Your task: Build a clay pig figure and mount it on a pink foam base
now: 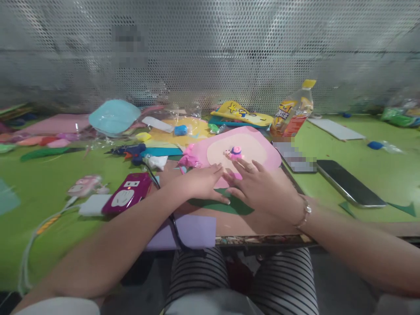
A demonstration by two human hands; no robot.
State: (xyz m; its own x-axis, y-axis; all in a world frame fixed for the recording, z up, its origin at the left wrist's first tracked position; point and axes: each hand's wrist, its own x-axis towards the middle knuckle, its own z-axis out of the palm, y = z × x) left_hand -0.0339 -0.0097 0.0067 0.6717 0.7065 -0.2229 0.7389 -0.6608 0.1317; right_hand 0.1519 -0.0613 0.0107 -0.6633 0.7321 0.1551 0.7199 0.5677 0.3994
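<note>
My left hand (pixel 204 180) lies with its fingers stretched out, over the lower left part of a pink sheet (pixel 267 146) with a cream rounded shape (pixel 216 146) on it. Beside it, my right hand (pixel 262 186) is spread, its fingertips on the lower part of the cream shape, just below a small pink snail-like figure (pixel 235 152) with a blue band. Neither hand holds anything that I can see. Under both palms lies a dark green paper piece (pixel 241 207), partly hidden. Close to my left fingers sits a crumpled pink wrapper (pixel 190 161).
Left are a magenta power socket block (pixel 131 192), a white plug (pixel 93 205), a black cable (pixel 175 229) and a blue glue gun (pixel 134 151). A drink bottle (pixel 293 111) stands behind; a phone (pixel 351 183) lies right. Purple paper (pixel 197 232) lies at the table's front edge.
</note>
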